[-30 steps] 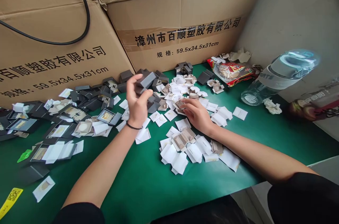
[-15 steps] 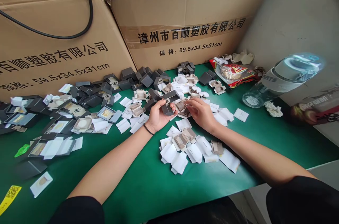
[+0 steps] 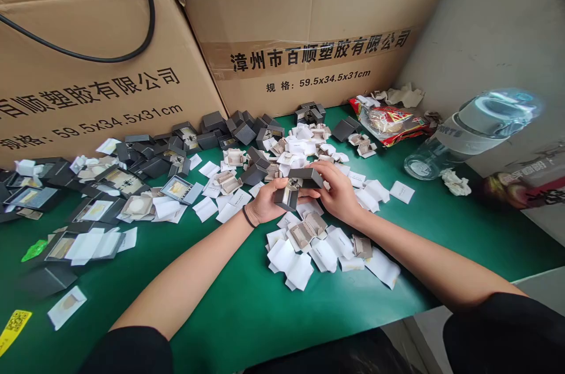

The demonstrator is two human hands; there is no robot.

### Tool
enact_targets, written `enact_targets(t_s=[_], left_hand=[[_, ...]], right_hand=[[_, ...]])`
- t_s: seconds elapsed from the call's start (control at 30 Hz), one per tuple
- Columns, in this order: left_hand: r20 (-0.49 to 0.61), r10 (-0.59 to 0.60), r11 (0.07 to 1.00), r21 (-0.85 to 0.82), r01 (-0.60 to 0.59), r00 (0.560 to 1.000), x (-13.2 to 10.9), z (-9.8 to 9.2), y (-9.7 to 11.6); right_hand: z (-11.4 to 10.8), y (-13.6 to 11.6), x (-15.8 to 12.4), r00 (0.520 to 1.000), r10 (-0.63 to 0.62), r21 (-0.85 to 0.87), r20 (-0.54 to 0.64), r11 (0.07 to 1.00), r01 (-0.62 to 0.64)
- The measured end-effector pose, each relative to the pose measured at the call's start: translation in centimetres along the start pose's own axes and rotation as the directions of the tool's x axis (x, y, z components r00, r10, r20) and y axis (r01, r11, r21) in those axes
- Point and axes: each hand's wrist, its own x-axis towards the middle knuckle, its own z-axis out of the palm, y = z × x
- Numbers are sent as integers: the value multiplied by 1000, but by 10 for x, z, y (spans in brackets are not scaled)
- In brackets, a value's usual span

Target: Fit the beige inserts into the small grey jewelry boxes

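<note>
Over the middle of the green table, my left hand grips a small dark grey jewellery box by its left side. The box stands open, its lid tilted out to the right. My right hand is closed at the lid's right end, fingers bent against it; some fingertips are hidden behind the lid. Below the hands lies a heap of white paper cards with beige folded card inserts. Just behind the left hand is another dark box, tipped among more papers and inserts.
Many open dark boxes crowd the left and back of the table. Large cartons wall off the back. A clear bottle, a red snack packet and crumpled paper stand or lie on the right.
The box in my left hand has turned, its lid now swung out to the right. My right hand has moved from beside the box onto the lid.
</note>
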Motion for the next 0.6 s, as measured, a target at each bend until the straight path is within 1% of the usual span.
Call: enact_targets(t_s=[0.07,0.13,0.3,0.43,0.53,0.6], left_hand=[[-17,15,1000,-4,-15,1000,1,0,0],[-38,30,1000,4,-30,999,1,0,0],[-69,62,998,18,-60,996,2,1,0],[-60,72,997,8,-71,996,2,2,-1],[-78,81,997,-8,-82,994,1,3,0],[-108,107,994,-25,-110,988,1,4,1]], right_hand=[[0,0,1,1000,1,-4,-28,1000,-1],[0,0,2,997,46,20,-70,999,-45],[1,0,2,970,195,192,-147,967,-166],[4,0,1,954,273,345,-121,913,-218],[4,0,1,950,294,407,-109,885,-227],[4,0,2,947,305,424,-100,874,-237]])
